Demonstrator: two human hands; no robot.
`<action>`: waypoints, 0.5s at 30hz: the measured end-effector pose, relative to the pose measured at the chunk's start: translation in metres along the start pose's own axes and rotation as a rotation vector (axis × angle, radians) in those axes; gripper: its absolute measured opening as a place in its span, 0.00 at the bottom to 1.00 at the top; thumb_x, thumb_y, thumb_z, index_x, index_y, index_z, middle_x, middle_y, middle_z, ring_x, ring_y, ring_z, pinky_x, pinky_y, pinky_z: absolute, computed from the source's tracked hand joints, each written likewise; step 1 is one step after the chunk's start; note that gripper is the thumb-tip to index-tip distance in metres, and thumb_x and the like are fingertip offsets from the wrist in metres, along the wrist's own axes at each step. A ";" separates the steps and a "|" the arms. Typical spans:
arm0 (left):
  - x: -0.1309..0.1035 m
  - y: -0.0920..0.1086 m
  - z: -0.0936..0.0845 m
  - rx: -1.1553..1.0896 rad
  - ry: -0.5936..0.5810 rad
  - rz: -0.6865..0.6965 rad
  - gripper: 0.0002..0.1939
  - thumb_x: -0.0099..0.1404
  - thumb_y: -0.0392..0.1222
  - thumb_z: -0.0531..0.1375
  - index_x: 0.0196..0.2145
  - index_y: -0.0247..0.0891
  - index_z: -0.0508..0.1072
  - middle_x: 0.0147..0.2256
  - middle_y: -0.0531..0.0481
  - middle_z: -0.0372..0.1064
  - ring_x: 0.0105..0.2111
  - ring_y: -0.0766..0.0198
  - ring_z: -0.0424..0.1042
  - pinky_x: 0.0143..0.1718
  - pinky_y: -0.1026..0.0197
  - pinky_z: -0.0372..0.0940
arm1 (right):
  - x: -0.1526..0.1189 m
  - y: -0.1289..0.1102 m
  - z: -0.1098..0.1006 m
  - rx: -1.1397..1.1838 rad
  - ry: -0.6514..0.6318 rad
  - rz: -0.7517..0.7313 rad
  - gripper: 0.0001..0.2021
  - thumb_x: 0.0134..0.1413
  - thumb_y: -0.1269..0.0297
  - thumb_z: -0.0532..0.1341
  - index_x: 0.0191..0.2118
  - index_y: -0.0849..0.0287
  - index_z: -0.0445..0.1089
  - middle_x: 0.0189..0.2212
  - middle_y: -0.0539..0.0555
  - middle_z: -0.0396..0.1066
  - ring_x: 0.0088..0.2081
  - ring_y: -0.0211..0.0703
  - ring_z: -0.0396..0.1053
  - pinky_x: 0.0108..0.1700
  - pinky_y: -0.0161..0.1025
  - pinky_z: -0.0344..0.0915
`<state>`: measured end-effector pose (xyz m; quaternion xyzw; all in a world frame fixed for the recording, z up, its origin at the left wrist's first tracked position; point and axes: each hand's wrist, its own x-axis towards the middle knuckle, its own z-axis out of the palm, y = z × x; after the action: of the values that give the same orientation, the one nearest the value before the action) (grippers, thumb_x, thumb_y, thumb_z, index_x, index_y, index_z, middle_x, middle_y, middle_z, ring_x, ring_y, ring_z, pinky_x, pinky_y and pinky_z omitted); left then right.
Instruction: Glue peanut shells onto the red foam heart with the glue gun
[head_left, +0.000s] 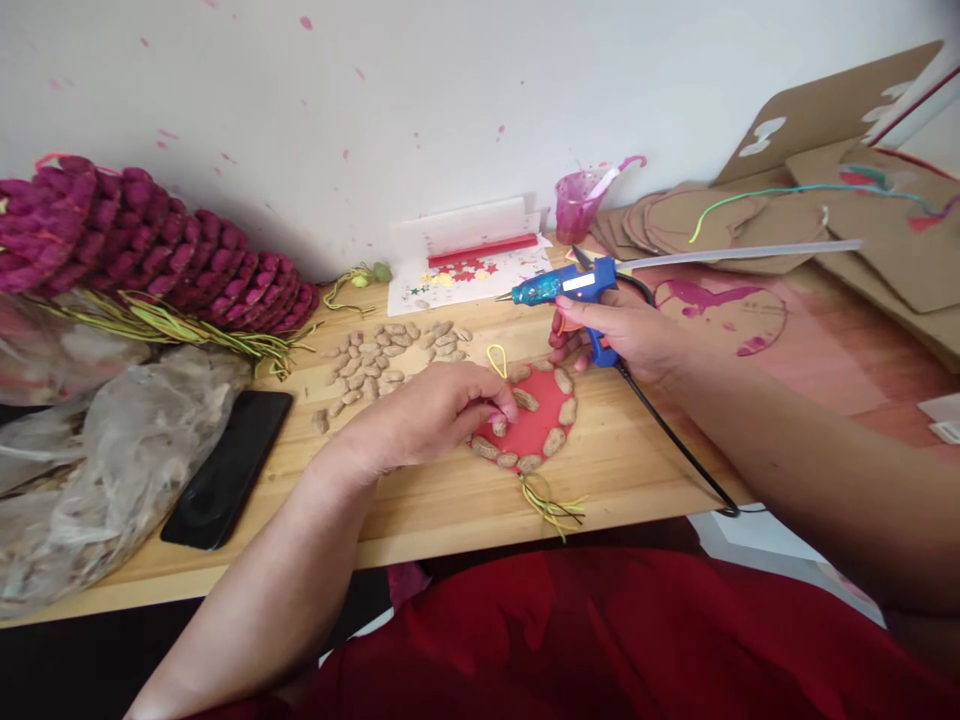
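Observation:
A red disc (536,415) lies on the wooden table, with peanuts in the shell around its rim. A yellow loop (497,361) sticks out at its top and a yellow-green tassel (553,505) at its bottom. Over the disc's left side, my left hand (457,408) is closed, its fingertips pinching a peanut (499,427) against the red surface. Another peanut (525,399) lies just right of those fingers. My right hand (622,325) grips a blue glue gun (592,283) above the disc's upper right, nozzle pointing left. A long translucent glue stick (750,254) extends from its back.
Loose peanuts (367,362) spread left of the disc. Farther left are a black phone (225,470), a plastic bag (157,440) and stacked magenta peanut-covered discs (150,245). Star cutouts (465,272), a stained cup (574,205) and cardboard pieces (862,220) stand behind. The gun's black cord (675,435) crosses the table's right side.

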<state>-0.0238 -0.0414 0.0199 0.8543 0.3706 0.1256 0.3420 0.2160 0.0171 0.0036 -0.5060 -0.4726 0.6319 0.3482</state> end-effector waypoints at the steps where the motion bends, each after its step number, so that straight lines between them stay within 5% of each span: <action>1: 0.001 0.000 0.001 0.021 0.009 0.021 0.13 0.67 0.28 0.55 0.38 0.40 0.78 0.37 0.53 0.79 0.37 0.66 0.77 0.41 0.64 0.68 | -0.001 -0.001 0.000 0.000 0.006 -0.001 0.14 0.67 0.64 0.63 0.28 0.61 0.71 0.25 0.55 0.75 0.24 0.41 0.78 0.19 0.30 0.67; 11: -0.002 0.002 -0.002 0.186 0.144 0.098 0.11 0.69 0.30 0.58 0.38 0.39 0.79 0.37 0.51 0.75 0.35 0.66 0.74 0.39 0.64 0.67 | 0.000 0.000 0.000 0.004 0.002 0.001 0.16 0.68 0.65 0.62 0.27 0.62 0.71 0.25 0.54 0.75 0.23 0.41 0.78 0.18 0.30 0.67; 15: -0.003 0.001 -0.003 0.248 0.108 0.073 0.09 0.67 0.30 0.61 0.40 0.40 0.80 0.35 0.51 0.74 0.34 0.65 0.73 0.37 0.63 0.66 | 0.000 0.001 -0.001 -0.002 -0.014 -0.020 0.16 0.67 0.64 0.62 0.26 0.61 0.71 0.25 0.54 0.75 0.23 0.41 0.78 0.18 0.30 0.68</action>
<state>-0.0274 -0.0426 0.0229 0.8950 0.3696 0.1372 0.2087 0.2167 0.0170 0.0025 -0.4971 -0.4806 0.6316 0.3508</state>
